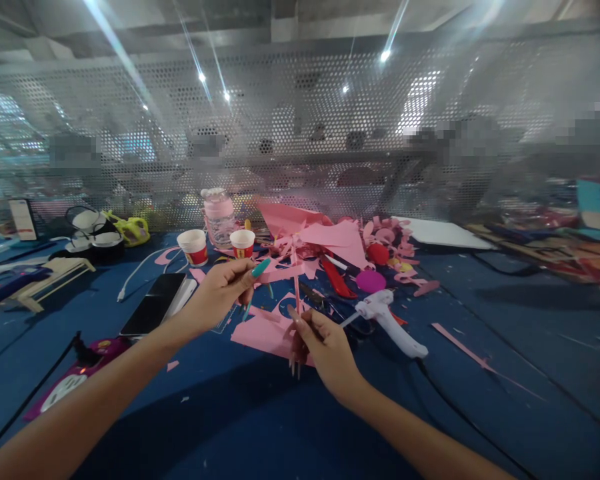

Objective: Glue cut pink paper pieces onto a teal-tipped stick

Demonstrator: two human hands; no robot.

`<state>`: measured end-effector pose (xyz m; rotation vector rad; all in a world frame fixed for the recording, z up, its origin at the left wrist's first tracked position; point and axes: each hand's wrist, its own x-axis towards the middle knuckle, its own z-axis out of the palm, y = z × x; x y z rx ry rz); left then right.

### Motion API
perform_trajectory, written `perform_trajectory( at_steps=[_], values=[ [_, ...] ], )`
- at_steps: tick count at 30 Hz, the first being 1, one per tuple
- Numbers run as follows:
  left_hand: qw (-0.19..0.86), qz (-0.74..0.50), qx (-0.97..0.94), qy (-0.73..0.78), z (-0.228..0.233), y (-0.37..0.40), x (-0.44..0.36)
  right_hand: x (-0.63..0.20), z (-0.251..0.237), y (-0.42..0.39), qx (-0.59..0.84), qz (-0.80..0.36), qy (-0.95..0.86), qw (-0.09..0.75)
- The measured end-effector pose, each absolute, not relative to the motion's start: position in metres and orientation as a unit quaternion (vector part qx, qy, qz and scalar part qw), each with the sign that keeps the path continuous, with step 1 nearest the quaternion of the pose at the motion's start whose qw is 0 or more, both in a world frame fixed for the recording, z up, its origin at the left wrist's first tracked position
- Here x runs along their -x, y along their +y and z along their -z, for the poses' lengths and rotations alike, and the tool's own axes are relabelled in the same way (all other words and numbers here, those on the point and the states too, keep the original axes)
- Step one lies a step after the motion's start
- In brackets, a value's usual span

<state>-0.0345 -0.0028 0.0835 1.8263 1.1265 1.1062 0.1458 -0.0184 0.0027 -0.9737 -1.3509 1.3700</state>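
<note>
My left hand (233, 288) is closed in a pinch at one end of a pink paper strip (279, 273). The strip runs across toward an upright thin pink stick (297, 288), whose lower part is between the fingers of my right hand (323, 347). Whether strip and stick are joined where they meet, I cannot tell. Below the hands lies a cut pink paper sheet (263, 332) on the blue table. A white glue gun (393, 323) rests just right of my right hand, beside dark-handled scissors (316, 297) that are partly hidden.
Pink paper scraps (337, 240) pile up behind the hands. Two paper cup stacks (193, 247) and a clear bottle (219, 217) stand back left. A phone (155, 303) and purple power strip (97, 353) lie left. A perforated metal screen (300, 133) closes the back.
</note>
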Motion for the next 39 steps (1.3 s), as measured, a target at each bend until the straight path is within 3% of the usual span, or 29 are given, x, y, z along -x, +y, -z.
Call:
perform_trajectory(
  at_steps=[4, 12, 15, 21, 26, 39],
  values=[
    [0.280, -0.399, -0.753, 0.441, -0.076, 0.004, 0.040, -0.145, -0.003, -0.020, 0.396, -0.562, -0.559, 0.464],
    [0.228, -0.376, -0.799, 0.410, -0.080, -0.001, 0.043, -0.142, -0.006, -0.023, 0.396, -0.578, -0.560, 0.443],
    [0.128, -0.354, -0.835, 0.402, -0.079, 0.000, 0.045, -0.144, -0.005, -0.024, 0.393, -0.579, -0.562, 0.441],
    [-0.178, -0.305, -0.866, 0.354, -0.069, 0.008, 0.051, -0.144, -0.004, -0.024, 0.386, -0.574, -0.574, 0.437],
    [-0.289, -0.283, -0.836, 0.372, -0.066, 0.009, 0.048, -0.141, -0.007, -0.025, 0.395, -0.560, -0.585, 0.434],
    [-0.337, -0.346, -0.781, 0.395, -0.064, 0.002, 0.041, -0.139, -0.005, -0.029, 0.404, -0.590, -0.540, 0.444]
  ],
)
